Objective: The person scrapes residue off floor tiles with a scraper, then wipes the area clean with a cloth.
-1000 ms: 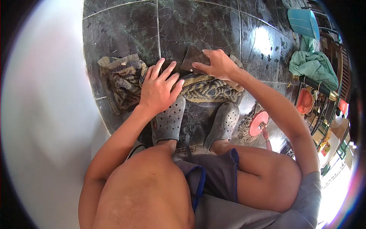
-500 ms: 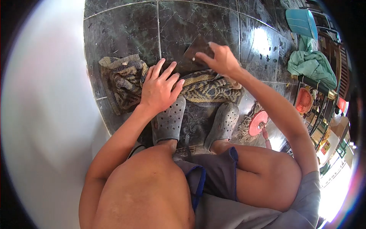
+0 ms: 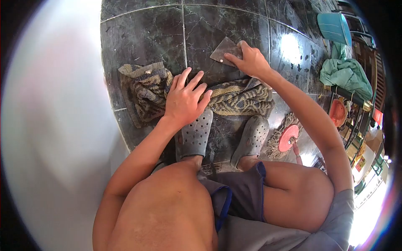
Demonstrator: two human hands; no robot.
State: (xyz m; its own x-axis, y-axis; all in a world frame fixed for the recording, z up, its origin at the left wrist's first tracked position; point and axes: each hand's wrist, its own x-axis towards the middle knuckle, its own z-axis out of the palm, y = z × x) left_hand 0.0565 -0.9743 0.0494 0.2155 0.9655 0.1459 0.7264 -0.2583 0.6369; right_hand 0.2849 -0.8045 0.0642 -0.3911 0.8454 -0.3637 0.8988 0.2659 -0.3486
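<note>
A flat dark scraper-like plate (image 3: 226,51) is gripped by my right hand (image 3: 253,62), thumb on its face, over the dark tiled floor (image 3: 217,25). My left hand (image 3: 185,100) rests with fingers spread at the middle of a patterned brown and black cloth (image 3: 240,100). The cloth is bunched on the left and stretches to the right, in front of my grey clogs (image 3: 196,136). A small pale bit lies on the left part of the cloth.
A mop with a pink disc (image 3: 289,138) lies right of my feet. Farther right are a blue bucket (image 3: 333,28), a green cloth (image 3: 346,79) and an orange-red basin (image 3: 337,112) beside a rack. A white wall (image 3: 58,125) stands at the left.
The plate in my right hand now shows clearly, tilted differently, its corner pointing away from me. The whole view has shifted slightly, and my left hand stays at the cloth.
</note>
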